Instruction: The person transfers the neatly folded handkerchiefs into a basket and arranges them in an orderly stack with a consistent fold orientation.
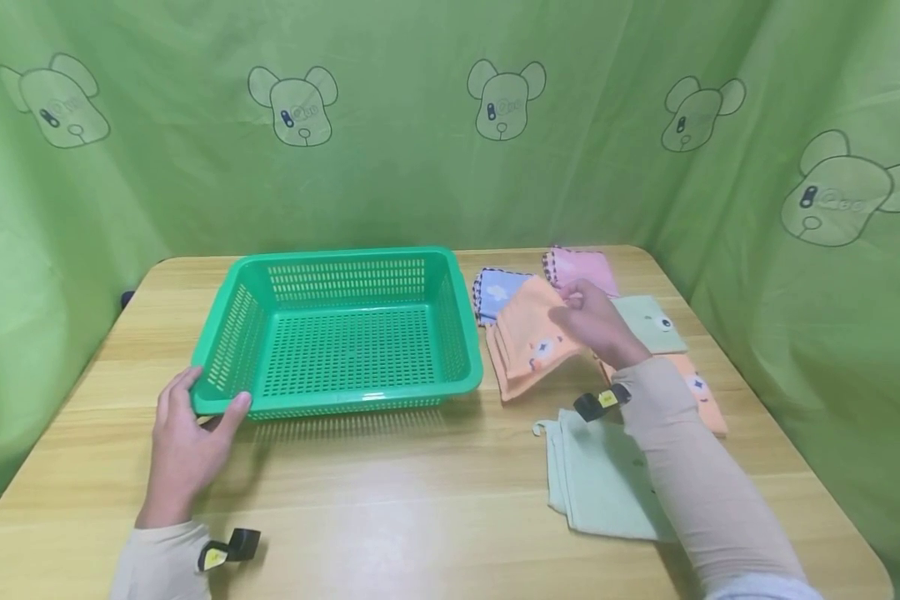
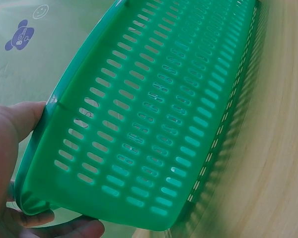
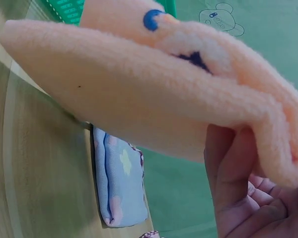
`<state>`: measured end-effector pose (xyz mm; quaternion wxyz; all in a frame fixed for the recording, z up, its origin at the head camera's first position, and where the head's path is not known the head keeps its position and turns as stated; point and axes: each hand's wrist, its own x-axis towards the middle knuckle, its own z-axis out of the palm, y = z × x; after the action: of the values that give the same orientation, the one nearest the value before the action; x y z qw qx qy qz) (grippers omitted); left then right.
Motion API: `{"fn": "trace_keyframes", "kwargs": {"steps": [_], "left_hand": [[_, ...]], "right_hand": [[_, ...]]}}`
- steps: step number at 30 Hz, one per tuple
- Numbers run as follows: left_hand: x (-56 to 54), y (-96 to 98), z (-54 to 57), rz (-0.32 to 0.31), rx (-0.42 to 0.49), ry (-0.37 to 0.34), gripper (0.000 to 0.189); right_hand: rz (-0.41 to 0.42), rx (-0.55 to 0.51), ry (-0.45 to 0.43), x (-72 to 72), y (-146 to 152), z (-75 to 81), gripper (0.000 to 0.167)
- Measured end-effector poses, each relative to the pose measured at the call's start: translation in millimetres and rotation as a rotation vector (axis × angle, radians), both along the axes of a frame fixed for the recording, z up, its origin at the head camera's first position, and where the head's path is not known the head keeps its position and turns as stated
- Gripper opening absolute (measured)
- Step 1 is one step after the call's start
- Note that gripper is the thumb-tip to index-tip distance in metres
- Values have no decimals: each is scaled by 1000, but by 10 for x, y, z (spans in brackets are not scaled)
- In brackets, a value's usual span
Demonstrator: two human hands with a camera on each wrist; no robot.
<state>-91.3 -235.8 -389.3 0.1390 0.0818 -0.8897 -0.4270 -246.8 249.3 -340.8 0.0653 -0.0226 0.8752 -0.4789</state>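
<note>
A green plastic basket [image 1: 348,354] stands on the table with nothing inside it. At its near left corner my left hand [image 1: 189,442] grips the rim; the left wrist view has the thumb on one side of the basket wall [image 2: 134,114] and fingers curled under the corner. To the right of the basket, my right hand [image 1: 596,321] pinches a folded orange towel [image 1: 528,321] by its edge and lifts it off the table. Close up, the orange towel [image 3: 114,74] hangs folded from the fingers and thumb of the right hand [image 3: 253,193].
Behind the orange towel lies a folded blue towel [image 1: 498,287], with a pink one [image 1: 581,268] farther back. A green towel [image 1: 652,323] and another orange towel [image 1: 701,396] lie right of the hand. Nearer is a larger pale green towel [image 1: 603,483]. Green curtains [image 1: 405,167] surround the table.
</note>
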Motion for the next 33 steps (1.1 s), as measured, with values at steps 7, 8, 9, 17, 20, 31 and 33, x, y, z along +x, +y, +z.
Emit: {"fn": "trace_keyframes", "kwargs": {"steps": [7, 8, 9, 17, 20, 31, 33], "left_hand": [[5, 4, -1, -2, 0, -9, 86], [5, 5, 0, -2, 0, -10, 86], [5, 6, 1, -2, 0, -8, 85], [5, 9, 8, 1, -9, 1, 85], [6, 10, 7, 1, -9, -4, 85], [7, 7, 5, 4, -4, -20, 86], [7, 6, 4, 3, -4, -20, 86]], "right_hand": [[-11, -19, -26, -21, -1, 21, 45], [-15, -18, -29, -22, -2, 25, 45], [-17, -20, -31, -22, -4, 29, 46], [-15, -47, -27, -35, -22, 60, 46], [-17, -36, -17, -41, -32, 77, 47], [-19, -70, -8, -63, -92, 144, 46], [-28, -87, -2, -64, -110, 165, 44]]}}
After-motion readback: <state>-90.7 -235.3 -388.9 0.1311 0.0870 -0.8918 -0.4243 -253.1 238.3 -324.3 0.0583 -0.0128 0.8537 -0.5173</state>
